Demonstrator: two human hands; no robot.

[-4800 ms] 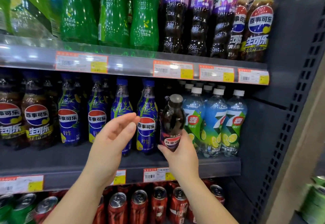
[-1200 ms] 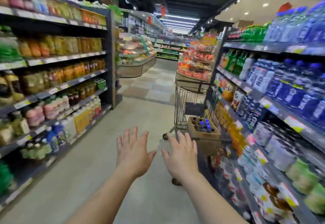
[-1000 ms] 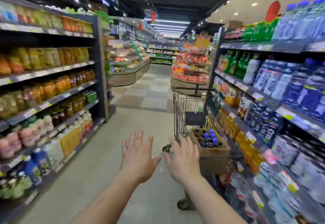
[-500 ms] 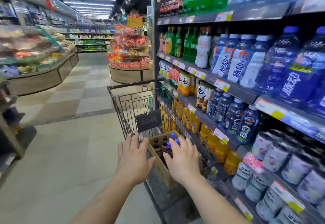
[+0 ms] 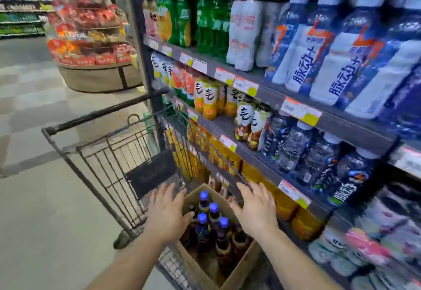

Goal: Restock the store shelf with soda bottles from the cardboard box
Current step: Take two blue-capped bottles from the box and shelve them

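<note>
Shelving [image 5: 296, 105] stocked with drinks filled the right half of the frame, running from the upper centre down to the lower right, while a wire shopping cart [image 5: 114, 153] stood against it at centre left. In the cart's basket, at lower centre, sat an open cardboard box [image 5: 241, 264] holding upright soda bottles [image 5: 209, 228], dark-bodied with blue caps, and others with dark caps beside them. Both of the person's hands hung over the box with fingers straight and spread, holding nothing: the left hand [image 5: 166, 214] at the box's left edge, the right hand [image 5: 255, 210] over its far right corner by the cart's rim. The blue caps lay between the two hands, just below and near the fingers; motion blur left it unclear whether the left thumb touched a bottle. Full plastic bottles of this kind would likely be fairly heavy, firm under pressure and smooth at the label, so a grasp round the neck just under the cap, or round the narrow waist, looked the surest hold for lifting one clear of its neighbours.
</note>
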